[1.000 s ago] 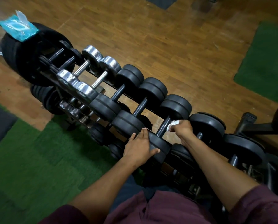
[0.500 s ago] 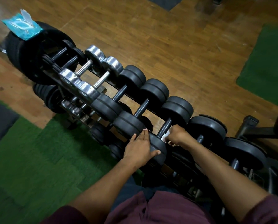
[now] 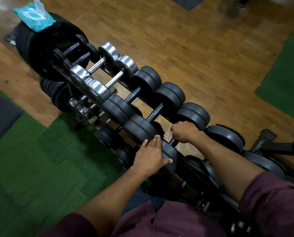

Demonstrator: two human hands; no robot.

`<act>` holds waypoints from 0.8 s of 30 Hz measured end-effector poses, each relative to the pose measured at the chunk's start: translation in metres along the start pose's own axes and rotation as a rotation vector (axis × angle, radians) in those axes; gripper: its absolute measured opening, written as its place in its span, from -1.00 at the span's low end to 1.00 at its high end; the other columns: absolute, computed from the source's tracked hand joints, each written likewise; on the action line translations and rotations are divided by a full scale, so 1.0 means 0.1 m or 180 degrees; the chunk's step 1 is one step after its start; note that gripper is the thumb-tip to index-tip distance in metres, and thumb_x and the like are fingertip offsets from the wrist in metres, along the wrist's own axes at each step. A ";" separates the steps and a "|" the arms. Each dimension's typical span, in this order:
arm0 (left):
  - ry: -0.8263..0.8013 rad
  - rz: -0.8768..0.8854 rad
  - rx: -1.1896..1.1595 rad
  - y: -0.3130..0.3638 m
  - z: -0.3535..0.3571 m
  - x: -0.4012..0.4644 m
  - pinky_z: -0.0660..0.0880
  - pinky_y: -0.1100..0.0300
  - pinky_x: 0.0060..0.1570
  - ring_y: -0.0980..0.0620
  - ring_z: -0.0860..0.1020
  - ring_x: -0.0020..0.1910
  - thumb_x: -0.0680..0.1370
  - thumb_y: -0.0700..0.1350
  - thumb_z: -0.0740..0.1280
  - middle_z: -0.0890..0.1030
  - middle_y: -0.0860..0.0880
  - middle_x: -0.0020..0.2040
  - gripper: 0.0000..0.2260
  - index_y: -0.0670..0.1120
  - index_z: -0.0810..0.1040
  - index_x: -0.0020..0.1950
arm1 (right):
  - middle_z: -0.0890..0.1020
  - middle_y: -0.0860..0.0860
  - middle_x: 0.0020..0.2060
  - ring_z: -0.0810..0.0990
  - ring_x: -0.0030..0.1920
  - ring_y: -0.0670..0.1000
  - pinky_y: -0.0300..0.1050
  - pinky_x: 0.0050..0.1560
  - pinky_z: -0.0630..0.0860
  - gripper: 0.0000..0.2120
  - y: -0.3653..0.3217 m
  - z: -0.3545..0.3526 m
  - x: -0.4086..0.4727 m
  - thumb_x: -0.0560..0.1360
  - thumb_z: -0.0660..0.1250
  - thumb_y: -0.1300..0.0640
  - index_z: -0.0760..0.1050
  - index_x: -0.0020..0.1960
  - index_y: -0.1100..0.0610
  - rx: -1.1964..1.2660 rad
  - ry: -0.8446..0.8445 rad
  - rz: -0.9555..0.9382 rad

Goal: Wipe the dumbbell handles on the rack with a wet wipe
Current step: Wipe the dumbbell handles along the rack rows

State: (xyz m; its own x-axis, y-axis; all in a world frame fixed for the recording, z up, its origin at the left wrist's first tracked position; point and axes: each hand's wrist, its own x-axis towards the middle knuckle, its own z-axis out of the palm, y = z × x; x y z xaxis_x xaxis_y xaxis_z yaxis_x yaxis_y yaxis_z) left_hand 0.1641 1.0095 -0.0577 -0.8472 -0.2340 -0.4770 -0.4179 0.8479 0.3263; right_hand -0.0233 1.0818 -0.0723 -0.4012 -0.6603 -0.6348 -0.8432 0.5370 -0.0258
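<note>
A rack holds a row of black and chrome dumbbells running from upper left to lower right. My right hand grips the handle of one black dumbbell, fingers curled round it. The wet wipe is almost wholly hidden inside that fist; only a pale sliver shows at the knuckles. My left hand rests with straight fingers on the near head of the same dumbbell. The neighbouring black dumbbell handle lies bare to the left.
A teal wet-wipe pack lies on a stack of black weight plates at the rack's far left end. Two chrome dumbbells follow it. Green turf lies near me, wooden floor beyond the rack. A black bench frame stands at right.
My right hand has slid along the handle toward the near head and back up toward the far head; the wipe, visible a second ago, is now hidden in the fist. My left hand has stayed put.
</note>
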 end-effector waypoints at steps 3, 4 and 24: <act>-0.0006 0.0010 0.0014 -0.01 0.00 0.00 -0.12 0.03 0.61 0.05 0.01 0.64 0.57 0.38 0.22 -0.01 -0.09 0.68 -0.05 -0.17 -0.14 0.67 | 0.67 0.06 -0.32 0.63 -0.30 0.07 -0.08 -0.28 0.52 -0.74 -0.03 -0.14 0.05 0.53 0.15 0.03 0.52 -0.22 0.09 0.0236 -0.0516 0.0007; -0.0008 0.0011 0.0023 -0.01 0.00 0.00 -0.12 0.03 0.61 0.05 0.01 0.64 0.57 0.38 0.22 -0.02 -0.09 0.68 -0.05 -0.17 -0.14 0.67 | 0.66 0.05 -0.35 0.64 -0.29 0.05 -0.09 -0.27 0.50 -0.73 -0.05 -0.19 0.06 0.55 0.13 0.03 0.51 -0.22 0.09 0.0297 -0.0705 0.0010; -0.0001 0.0009 -0.0033 -0.02 0.02 -0.01 -0.09 0.01 0.62 0.05 0.02 0.64 0.57 0.38 0.22 -0.01 -0.09 0.68 -0.06 -0.15 -0.11 0.67 | 0.62 -0.10 -0.47 0.64 -0.35 -0.05 -0.14 -0.31 0.55 -0.63 0.06 -0.09 -0.26 0.67 0.20 0.02 0.55 -0.28 0.03 0.2363 -0.0594 -0.0372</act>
State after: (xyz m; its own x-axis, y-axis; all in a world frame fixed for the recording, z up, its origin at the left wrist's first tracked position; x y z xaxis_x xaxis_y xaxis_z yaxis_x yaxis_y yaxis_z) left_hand 0.1666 1.0088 -0.0592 -0.8483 -0.2313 -0.4763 -0.4188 0.8435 0.3362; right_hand -0.0211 1.0974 -0.0489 -0.2018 -0.6703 -0.7141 -0.3891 0.7240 -0.5696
